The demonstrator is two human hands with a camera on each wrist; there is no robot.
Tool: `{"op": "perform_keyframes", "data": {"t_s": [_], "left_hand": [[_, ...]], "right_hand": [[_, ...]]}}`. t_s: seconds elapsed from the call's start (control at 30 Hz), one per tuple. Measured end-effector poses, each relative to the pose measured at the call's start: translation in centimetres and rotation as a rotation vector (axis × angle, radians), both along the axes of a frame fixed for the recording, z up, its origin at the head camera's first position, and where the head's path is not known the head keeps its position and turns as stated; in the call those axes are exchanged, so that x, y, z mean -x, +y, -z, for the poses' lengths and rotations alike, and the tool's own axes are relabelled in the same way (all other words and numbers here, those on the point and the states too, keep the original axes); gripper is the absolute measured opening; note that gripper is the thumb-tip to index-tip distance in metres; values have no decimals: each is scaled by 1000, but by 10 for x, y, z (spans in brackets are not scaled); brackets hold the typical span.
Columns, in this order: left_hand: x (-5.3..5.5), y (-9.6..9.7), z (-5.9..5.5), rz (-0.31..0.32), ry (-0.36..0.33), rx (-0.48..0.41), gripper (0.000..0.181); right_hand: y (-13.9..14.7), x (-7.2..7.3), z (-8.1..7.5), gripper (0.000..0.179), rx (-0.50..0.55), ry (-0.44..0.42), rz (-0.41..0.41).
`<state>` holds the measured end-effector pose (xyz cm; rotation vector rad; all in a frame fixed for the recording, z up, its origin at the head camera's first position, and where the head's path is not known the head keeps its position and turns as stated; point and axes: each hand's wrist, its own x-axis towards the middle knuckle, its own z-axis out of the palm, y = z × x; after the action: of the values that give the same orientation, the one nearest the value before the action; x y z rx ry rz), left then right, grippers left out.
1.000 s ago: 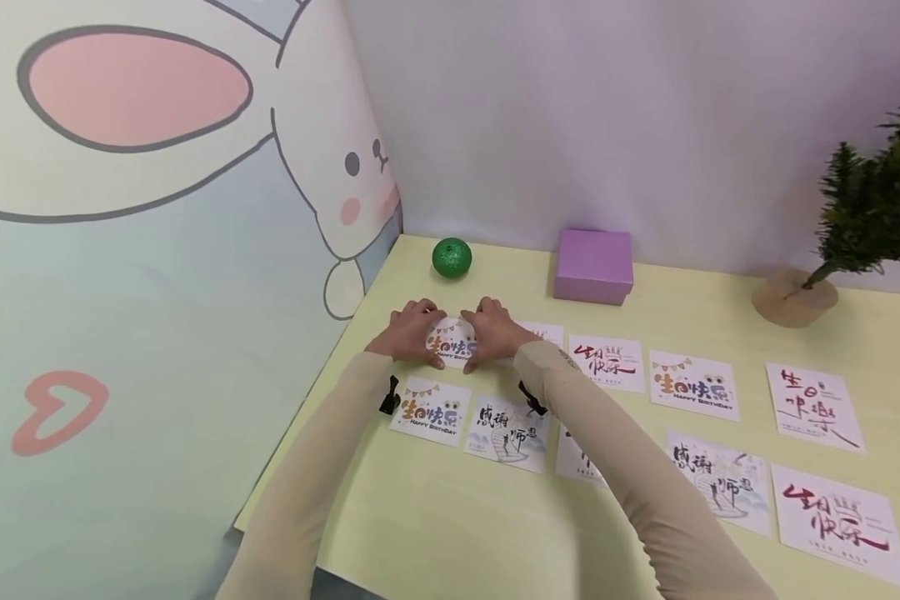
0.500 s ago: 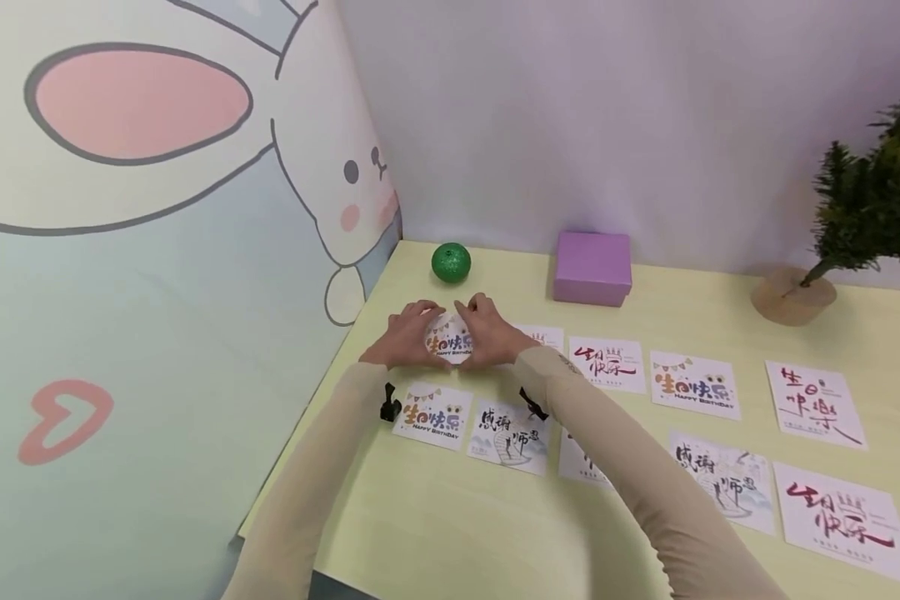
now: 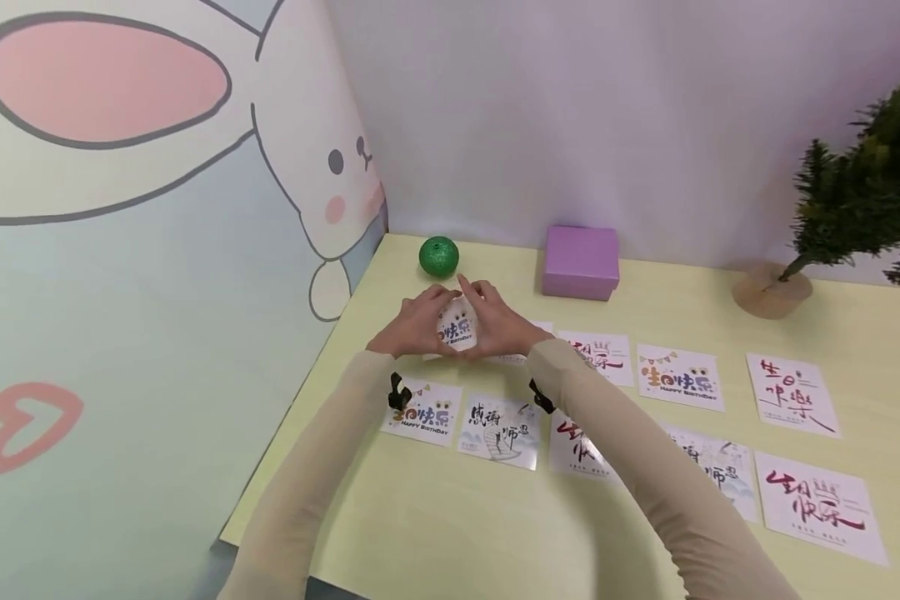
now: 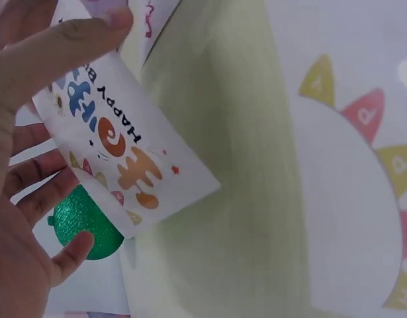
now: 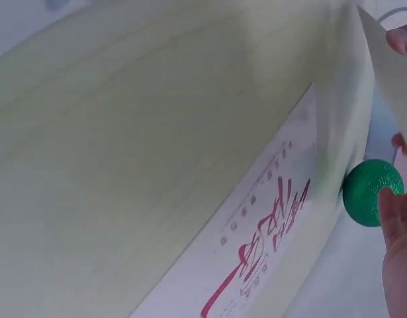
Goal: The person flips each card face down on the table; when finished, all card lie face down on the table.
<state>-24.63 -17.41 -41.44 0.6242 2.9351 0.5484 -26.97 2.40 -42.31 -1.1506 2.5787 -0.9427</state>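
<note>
A white Happy Birthday card [image 3: 457, 325] with colourful lettering is held up over the table, tilted. On its left side my left hand [image 3: 414, 325] grips it; in the left wrist view the thumb [image 4: 71, 50] crosses the printed face of the card [image 4: 114, 132], with fingers behind. My right hand [image 3: 499, 323] holds the right side, index finger pointing up past the top edge. The right wrist view shows the card's plain back [image 5: 392, 83] and part of the right hand [image 5: 398, 255]. Much of both card ends is hidden by the hands.
Several greeting cards lie in two rows, including a birthday card [image 3: 423, 417], a thank-you card [image 3: 498, 433] and a red-lettered card [image 3: 821, 504]. Behind stand a green glittery ball [image 3: 438, 257], a purple box [image 3: 581, 262] and a small tree [image 3: 862, 192]. A rabbit-painted wall [image 3: 157, 333] borders the left.
Both hands have lifted the card off the table and moved slightly up and closer together; the card now tilts and shows less of its face. The head view has shifted slightly.
</note>
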Motion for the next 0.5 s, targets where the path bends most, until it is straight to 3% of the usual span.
{"op": "perform_keyframes", "data": {"t_s": [0.07, 0.13, 0.3, 0.4, 0.5], "left_hand": [[1, -5, -2, -17, -3, -71, 104], [1, -10, -4, -36, -21, -197, 102], [-2, -21, -6, -83, -120, -508, 93], [-4, -26, -3, -102, -180, -595, 89], [-6, -33, 3, -113, -218, -623, 90]], "right_hand": [[3, 3, 3, 130, 27, -28, 32], [6, 6, 6, 124, 54, -54, 51], [1, 8, 13, 97, 101, -105, -13], [-7, 5, 13, 81, 111, -122, -54], [-11, 3, 12, 71, 102, -127, -68]]}}
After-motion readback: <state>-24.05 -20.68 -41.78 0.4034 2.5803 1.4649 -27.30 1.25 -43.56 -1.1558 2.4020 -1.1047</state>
